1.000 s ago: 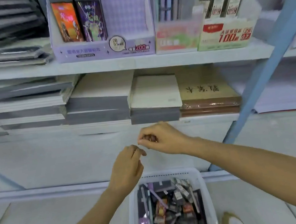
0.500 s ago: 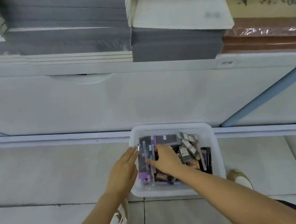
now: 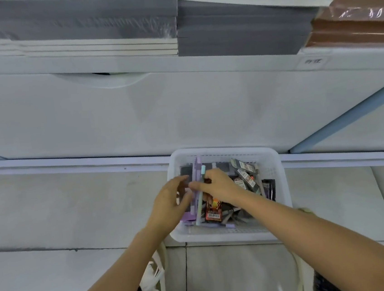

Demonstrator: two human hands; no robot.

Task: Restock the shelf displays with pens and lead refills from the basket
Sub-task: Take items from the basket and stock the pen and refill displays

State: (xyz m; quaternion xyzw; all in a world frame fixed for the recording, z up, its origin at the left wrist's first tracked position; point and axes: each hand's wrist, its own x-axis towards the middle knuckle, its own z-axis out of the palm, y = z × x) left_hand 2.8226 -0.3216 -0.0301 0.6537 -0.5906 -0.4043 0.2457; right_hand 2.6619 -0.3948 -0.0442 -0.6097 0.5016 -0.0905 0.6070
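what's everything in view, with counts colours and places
white plastic basket: one, white, on the tiled floor by the shelf base
pastel pens: a few, purple and mint, basket's left part
lead refill packs: many, mostly black, some orange, loose in the basket
grey paper stacks: several, grey, on the shelf above
brown wrapped pack: one, brown, shelf's right end
slanted shelf upright: one, blue, right side
cloth bag: one, off-white, floor under the left forearm
hands: two, over the basket; right hand pinches the pastel pens, left hand grip unclear
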